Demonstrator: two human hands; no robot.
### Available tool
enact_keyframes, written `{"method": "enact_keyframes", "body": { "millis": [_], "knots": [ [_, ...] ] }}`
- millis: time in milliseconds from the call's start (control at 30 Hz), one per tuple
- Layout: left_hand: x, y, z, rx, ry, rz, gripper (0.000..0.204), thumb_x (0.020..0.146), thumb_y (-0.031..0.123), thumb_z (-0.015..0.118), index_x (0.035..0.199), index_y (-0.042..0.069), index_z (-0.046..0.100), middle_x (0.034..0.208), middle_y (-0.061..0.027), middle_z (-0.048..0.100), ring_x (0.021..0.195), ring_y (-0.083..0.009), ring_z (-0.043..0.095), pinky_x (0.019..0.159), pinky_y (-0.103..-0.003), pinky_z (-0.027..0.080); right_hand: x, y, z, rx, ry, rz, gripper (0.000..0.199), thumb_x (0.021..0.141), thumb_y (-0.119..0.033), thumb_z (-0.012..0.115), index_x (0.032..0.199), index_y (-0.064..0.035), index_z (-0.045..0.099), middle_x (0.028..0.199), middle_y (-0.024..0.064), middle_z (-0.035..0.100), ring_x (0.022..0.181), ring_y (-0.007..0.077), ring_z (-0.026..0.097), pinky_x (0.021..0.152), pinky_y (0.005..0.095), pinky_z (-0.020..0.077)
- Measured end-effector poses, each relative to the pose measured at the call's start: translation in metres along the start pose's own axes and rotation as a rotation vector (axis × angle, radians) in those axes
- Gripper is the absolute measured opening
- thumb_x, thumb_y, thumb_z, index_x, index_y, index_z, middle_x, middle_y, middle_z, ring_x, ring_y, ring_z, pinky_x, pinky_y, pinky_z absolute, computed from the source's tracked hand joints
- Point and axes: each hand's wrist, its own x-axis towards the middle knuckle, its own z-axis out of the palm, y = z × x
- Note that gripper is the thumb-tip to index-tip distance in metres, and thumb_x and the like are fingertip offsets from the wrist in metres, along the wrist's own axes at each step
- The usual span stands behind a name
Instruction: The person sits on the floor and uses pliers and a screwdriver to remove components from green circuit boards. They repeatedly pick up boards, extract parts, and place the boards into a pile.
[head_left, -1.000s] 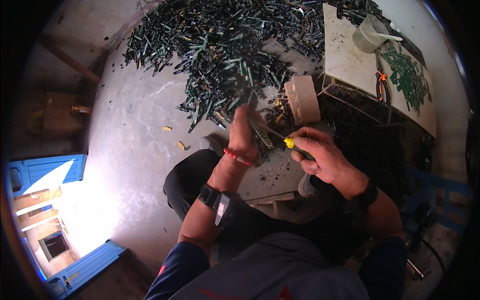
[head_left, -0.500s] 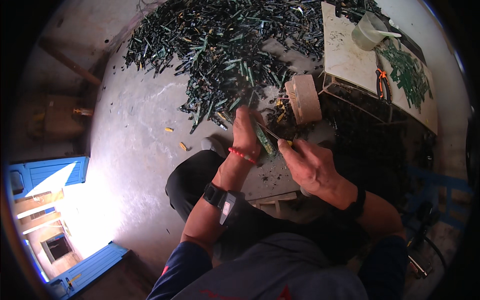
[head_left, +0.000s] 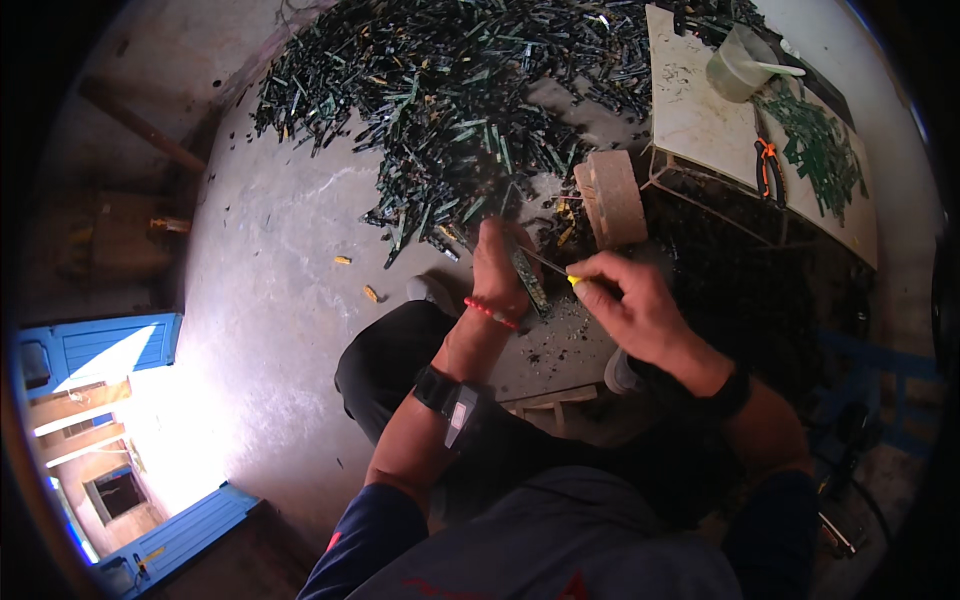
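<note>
Closed around a narrow green circuit board strip (head_left: pixel 530 280), my left hand (head_left: pixel 495 265) holds it tilted above the floor. Small parts stud the strip's face. My right hand (head_left: pixel 630 305) grips a screwdriver (head_left: pixel 574 279) by its yellow handle, and the thin metal shaft reaches left to the strip. The exact contact of its tip is hard to make out. Loose crumbs (head_left: pixel 555 345) lie on the floor beneath the strip. Beyond my hands spreads a large heap of dark and green strips (head_left: pixel 450 100).
A brown block (head_left: pixel 612 200) stands right of the heap. On the low table (head_left: pixel 690 110) at right are a clear measuring jug (head_left: pixel 738 65), orange-handled pliers (head_left: pixel 768 170) and a pile of green strips (head_left: pixel 822 150). Yellow pieces (head_left: pixel 371 294) lie on the floor; blue doors (head_left: pixel 100 350) are at left.
My right hand has shifted slightly up and right with the screwdriver, exposing more of its shaft. The strip in my left hand has turned a little, and more crumbs show below.
</note>
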Motion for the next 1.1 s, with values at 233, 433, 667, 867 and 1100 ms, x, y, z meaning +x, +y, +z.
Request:
{"method": "enact_keyframes", "body": {
  "millis": [233,433,667,867,1100],
  "knots": [
    [0.028,-0.030,-0.023,0.073,0.066,0.073,0.042,0.086,0.043,0.043,0.069,0.006,0.054,0.056,-0.0070,0.051,0.042,-0.0175,0.045,0.041,-0.029,0.038,-0.012,-0.012,0.007,-0.713,0.076,-0.471,0.030,0.069,0.001,0.062,0.099,-0.0019,0.062,0.063,0.0082,0.052,0.053,0.0220,0.057,0.044,0.0314,0.0462],
    [0.003,-0.002,-0.001,-0.065,0.004,-0.058,0.043,0.087,0.043,0.042,0.066,0.007,0.052,0.052,-0.0059,0.047,0.038,-0.0173,0.041,0.037,-0.029,0.035,-0.003,-0.005,0.001,0.384,-0.049,0.283,0.017,0.086,-0.008,0.060,0.101,-0.0009,0.060,0.067,0.0021,0.053,0.050,0.0094,0.049,0.042,0.0233,0.0394],
    [-0.001,0.004,-0.004,-0.083,-0.058,-0.009,0.047,0.088,0.047,0.040,0.063,0.008,0.047,0.049,-0.0045,0.043,0.038,-0.0165,0.040,0.038,-0.029,0.035,0.001,-0.006,-0.013,1.095,-0.187,0.854,0.013,0.090,-0.016,0.057,0.100,-0.0081,0.060,0.070,0.0034,0.054,0.041,0.0036,0.035,0.036,0.0189,0.0257],
    [0.007,-0.006,-0.017,-0.232,-0.129,-0.171,0.043,0.089,0.045,0.042,0.076,0.005,0.053,0.057,-0.0074,0.050,0.042,-0.0203,0.048,0.040,-0.031,0.040,0.002,-0.005,0.001,-0.252,0.068,-0.210,0.014,0.082,-0.008,0.063,0.095,-0.0045,0.064,0.065,0.0084,0.060,0.054,0.0137,0.058,0.050,0.0266,0.0447],
    [0.005,0.015,-0.026,-0.338,-0.141,-0.284,0.037,0.089,0.041,0.042,0.066,0.012,0.043,0.056,-0.0009,0.037,0.044,-0.0153,0.034,0.039,-0.030,0.029,0.012,-0.004,-0.097,-0.130,0.041,0.103,0.018,0.080,-0.009,0.059,0.097,-0.0040,0.064,0.081,0.0100,0.066,0.060,0.0162,0.059,0.058,0.0288,0.0469]
  ]
}}
